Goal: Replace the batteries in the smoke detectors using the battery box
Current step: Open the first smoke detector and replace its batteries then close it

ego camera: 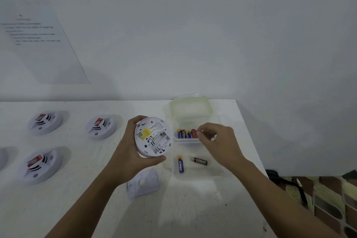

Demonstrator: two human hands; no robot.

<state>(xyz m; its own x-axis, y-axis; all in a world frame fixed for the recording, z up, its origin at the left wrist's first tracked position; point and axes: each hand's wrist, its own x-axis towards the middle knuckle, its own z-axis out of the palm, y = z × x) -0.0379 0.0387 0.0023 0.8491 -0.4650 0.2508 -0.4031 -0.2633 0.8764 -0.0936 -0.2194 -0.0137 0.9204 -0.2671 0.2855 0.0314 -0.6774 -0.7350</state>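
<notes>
My left hand (133, 152) grips a white round smoke detector (153, 137), turned back side up, its battery slots showing bare. Just right of it stands the clear battery box (191, 120) with its lid folded back and several batteries (184, 133) standing inside. My right hand (216, 141) reaches into the box and pinches a red battery (194, 133) at the right end of the row. A blue battery (181, 164) and a black-and-red battery (200, 161) lie loose on the table in front of the box. The detector's white cover (143, 184) lies below my left hand.
Three more white smoke detectors (45, 121) (100, 126) (39, 165) sit on the white table (193, 208) to the left, and part of another shows at the left edge. A printed sheet (38, 40) hangs on the wall. The table's right edge drops to a patterned floor (328, 199).
</notes>
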